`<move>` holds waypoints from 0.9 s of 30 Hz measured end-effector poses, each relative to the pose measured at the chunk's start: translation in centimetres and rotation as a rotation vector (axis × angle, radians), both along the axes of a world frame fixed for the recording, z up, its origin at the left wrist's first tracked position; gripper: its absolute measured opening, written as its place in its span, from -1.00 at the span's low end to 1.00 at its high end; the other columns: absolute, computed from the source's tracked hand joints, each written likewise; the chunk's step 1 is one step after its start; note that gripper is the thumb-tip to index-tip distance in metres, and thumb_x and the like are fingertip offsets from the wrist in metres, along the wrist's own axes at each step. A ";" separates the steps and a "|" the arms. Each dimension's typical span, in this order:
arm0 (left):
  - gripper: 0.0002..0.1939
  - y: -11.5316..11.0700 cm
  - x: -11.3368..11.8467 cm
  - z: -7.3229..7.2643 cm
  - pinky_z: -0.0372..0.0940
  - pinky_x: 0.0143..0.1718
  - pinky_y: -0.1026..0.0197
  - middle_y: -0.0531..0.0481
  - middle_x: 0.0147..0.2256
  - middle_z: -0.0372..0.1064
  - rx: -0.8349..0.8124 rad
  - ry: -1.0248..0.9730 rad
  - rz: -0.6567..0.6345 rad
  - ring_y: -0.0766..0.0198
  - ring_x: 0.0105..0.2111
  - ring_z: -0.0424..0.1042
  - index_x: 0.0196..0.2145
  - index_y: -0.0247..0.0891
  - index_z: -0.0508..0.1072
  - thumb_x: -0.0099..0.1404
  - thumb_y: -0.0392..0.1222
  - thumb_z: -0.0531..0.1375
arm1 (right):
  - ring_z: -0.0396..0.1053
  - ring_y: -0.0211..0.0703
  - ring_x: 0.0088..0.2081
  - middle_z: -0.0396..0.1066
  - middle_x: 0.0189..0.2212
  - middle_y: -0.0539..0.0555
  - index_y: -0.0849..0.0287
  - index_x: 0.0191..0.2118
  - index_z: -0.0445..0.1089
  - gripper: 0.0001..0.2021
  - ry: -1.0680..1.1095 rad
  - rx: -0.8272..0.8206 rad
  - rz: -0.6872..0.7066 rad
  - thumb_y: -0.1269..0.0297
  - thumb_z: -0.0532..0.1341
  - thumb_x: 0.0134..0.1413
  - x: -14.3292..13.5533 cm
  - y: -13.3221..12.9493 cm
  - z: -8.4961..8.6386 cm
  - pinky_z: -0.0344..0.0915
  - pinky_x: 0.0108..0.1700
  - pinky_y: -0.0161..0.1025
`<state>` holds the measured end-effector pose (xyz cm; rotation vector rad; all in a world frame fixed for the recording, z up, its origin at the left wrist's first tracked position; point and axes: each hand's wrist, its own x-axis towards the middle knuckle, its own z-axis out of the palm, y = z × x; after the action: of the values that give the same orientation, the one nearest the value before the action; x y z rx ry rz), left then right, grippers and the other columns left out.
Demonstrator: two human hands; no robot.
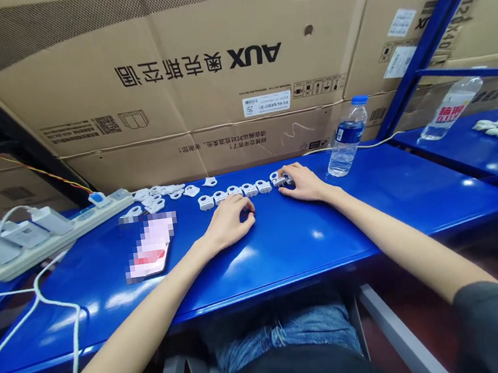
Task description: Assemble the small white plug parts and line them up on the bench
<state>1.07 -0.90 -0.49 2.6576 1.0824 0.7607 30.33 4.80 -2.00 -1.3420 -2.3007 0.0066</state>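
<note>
Several small white plastic parts with round holes (pixel 206 202) stand in a row across the blue table. My left hand (pixel 233 218) rests just in front of the row, its fingers curled toward the thumb; anything between them is too small to make out. At the row's right end, my right hand (pixel 301 183) has its thumb and fingers on a white part (pixel 277 178). More white parts (pixel 156 194) lie in a loose pile at the back left.
A phone (pixel 153 247) lies left of my left hand. Power strips with chargers (pixel 59 233) and white cables run along the left. A water bottle (pixel 347 137) stands right of my right hand. Cardboard boxes (pixel 191 23) line the back; another bottle (pixel 450 110) is on the right shelf.
</note>
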 end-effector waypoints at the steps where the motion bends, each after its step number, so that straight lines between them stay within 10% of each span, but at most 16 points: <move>1: -0.91 0.0 0.0 0.0 0.36 -0.03 -0.06 -0.06 -0.24 0.51 -0.003 -0.001 0.001 0.04 -0.16 0.47 -0.29 -0.16 0.46 0.26 -0.28 0.17 | 0.35 0.24 0.15 0.51 0.09 0.17 0.11 0.08 0.41 -0.60 0.001 -0.007 0.005 0.09 0.29 0.15 0.0 0.0 0.0 0.35 0.14 0.17; 27: -0.93 0.0 -0.1 0.0 0.37 -0.06 -0.06 -0.07 -0.24 0.52 -0.026 -0.025 0.025 0.02 -0.15 0.47 -0.30 -0.15 0.48 0.25 -0.25 0.20 | 0.35 0.23 0.18 0.49 0.12 0.20 0.13 0.03 0.45 -0.63 0.026 0.017 0.009 0.10 0.30 0.14 -0.4 -0.3 0.0 0.35 0.18 0.17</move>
<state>0.99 -0.87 -0.48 2.6108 1.1141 0.7770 29.96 4.50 -1.96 -1.3161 -2.2804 0.0073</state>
